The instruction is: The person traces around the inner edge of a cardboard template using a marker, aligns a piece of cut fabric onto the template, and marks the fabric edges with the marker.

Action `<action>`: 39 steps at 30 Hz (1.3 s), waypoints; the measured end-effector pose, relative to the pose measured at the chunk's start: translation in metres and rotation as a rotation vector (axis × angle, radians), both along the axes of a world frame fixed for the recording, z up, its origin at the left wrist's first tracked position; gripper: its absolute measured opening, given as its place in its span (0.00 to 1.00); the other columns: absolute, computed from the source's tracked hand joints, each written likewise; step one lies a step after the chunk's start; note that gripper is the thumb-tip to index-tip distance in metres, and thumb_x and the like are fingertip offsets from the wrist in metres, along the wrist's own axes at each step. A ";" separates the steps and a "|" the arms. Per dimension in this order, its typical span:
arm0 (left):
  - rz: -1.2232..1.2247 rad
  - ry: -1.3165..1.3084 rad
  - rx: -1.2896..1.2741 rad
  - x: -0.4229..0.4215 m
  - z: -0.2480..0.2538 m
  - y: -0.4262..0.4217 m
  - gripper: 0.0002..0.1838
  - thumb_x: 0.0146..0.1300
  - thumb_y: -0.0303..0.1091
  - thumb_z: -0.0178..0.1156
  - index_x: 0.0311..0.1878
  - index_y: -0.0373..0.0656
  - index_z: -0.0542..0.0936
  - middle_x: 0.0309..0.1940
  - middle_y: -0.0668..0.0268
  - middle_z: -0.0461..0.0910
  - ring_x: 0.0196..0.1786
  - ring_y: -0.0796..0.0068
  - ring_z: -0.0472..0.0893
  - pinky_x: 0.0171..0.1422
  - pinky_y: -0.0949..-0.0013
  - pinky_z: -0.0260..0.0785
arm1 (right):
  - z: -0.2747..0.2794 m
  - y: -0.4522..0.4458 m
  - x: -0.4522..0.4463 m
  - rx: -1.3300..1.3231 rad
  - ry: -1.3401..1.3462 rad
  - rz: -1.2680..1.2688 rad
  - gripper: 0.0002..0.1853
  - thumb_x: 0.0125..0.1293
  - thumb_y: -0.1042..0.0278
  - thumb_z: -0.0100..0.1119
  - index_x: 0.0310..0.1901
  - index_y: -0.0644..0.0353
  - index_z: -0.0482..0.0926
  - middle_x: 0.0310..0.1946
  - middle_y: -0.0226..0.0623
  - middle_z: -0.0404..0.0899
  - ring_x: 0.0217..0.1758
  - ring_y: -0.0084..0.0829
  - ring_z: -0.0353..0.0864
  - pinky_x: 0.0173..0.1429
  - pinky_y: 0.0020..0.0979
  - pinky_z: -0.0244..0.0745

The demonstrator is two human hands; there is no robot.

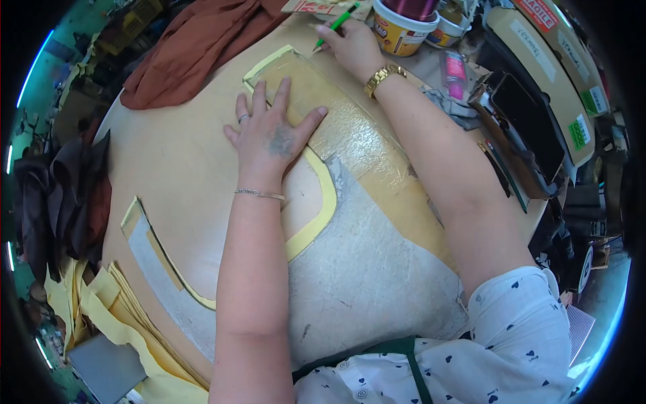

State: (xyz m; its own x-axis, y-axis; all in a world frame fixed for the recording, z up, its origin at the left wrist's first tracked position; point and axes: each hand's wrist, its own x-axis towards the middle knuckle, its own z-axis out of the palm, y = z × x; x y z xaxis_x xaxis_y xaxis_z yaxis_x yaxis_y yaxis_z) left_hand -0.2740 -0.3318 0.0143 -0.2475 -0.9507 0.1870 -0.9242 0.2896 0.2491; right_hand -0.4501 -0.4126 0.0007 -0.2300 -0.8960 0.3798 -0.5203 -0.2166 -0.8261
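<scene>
Spread flat, my left hand (272, 131) presses on the upper part of a large curved template (377, 249), its fingers apart. The template is grey with a tan, shiny, tape-like area, and a yellow strip (326, 192) runs along its inner edge. Under it lies a smooth beige sheet (182, 148), visible through the U-shaped opening. Beyond the template's top edge, my right hand (353, 47) grips a green pencil (340, 23), its tip pointing down at the beige surface. My left forearm hides part of the template's curve.
Brown cloth (195, 54) is heaped at the far left. Yellow strips (134, 323) hang at the near left, by dark fabric (57, 195). Tubs (404, 30), a pink bottle (455, 74), a phone (528, 121) and labelled boards (538, 60) crowd the right.
</scene>
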 end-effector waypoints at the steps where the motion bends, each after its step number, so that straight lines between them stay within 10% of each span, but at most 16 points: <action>1: 0.002 -0.017 0.010 -0.001 0.003 0.000 0.42 0.44 0.67 0.52 0.60 0.51 0.63 0.63 0.61 0.53 0.65 0.54 0.49 0.60 0.38 0.40 | 0.001 0.002 -0.002 0.004 -0.168 0.026 0.13 0.58 0.61 0.56 0.36 0.65 0.74 0.25 0.34 0.78 0.29 0.20 0.77 0.33 0.21 0.72; 7: -0.140 -0.264 -0.156 -0.005 0.020 -0.016 0.42 0.39 0.65 0.58 0.53 0.42 0.70 0.58 0.54 0.62 0.61 0.54 0.58 0.57 0.47 0.52 | -0.014 -0.005 0.014 -0.088 -0.108 0.076 0.12 0.57 0.63 0.57 0.36 0.65 0.74 0.25 0.33 0.77 0.29 0.20 0.76 0.34 0.22 0.72; 13: -0.346 -0.342 0.271 -0.025 0.053 -0.043 0.42 0.34 0.66 0.61 0.38 0.30 0.72 0.35 0.49 0.75 0.40 0.55 0.75 0.46 0.66 0.65 | 0.007 0.007 0.002 -0.165 -0.098 -0.058 0.13 0.55 0.61 0.59 0.36 0.63 0.76 0.25 0.34 0.78 0.28 0.20 0.76 0.35 0.24 0.71; 30: -0.374 -0.364 0.274 -0.025 0.049 -0.047 0.42 0.30 0.66 0.62 0.38 0.34 0.73 0.36 0.49 0.74 0.43 0.57 0.74 0.47 0.64 0.66 | 0.022 0.136 -0.022 0.096 0.137 0.138 0.13 0.56 0.59 0.54 0.35 0.61 0.75 0.22 0.41 0.75 0.26 0.34 0.76 0.33 0.32 0.69; 39: -0.403 -0.374 0.257 -0.028 0.051 -0.048 0.42 0.32 0.64 0.62 0.42 0.33 0.73 0.38 0.49 0.73 0.44 0.56 0.73 0.49 0.64 0.65 | 0.003 0.020 0.011 -0.078 0.112 -0.013 0.16 0.55 0.56 0.56 0.33 0.63 0.75 0.24 0.47 0.75 0.28 0.44 0.75 0.35 0.38 0.69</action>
State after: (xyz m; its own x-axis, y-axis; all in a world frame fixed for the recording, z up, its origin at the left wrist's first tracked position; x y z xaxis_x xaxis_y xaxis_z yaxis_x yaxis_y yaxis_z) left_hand -0.3015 -0.3797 0.0655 -0.6022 -0.7715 -0.2054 -0.7925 0.6087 0.0375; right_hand -0.4388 -0.3926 0.0033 -0.1934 -0.8598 0.4726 -0.6119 -0.2708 -0.7432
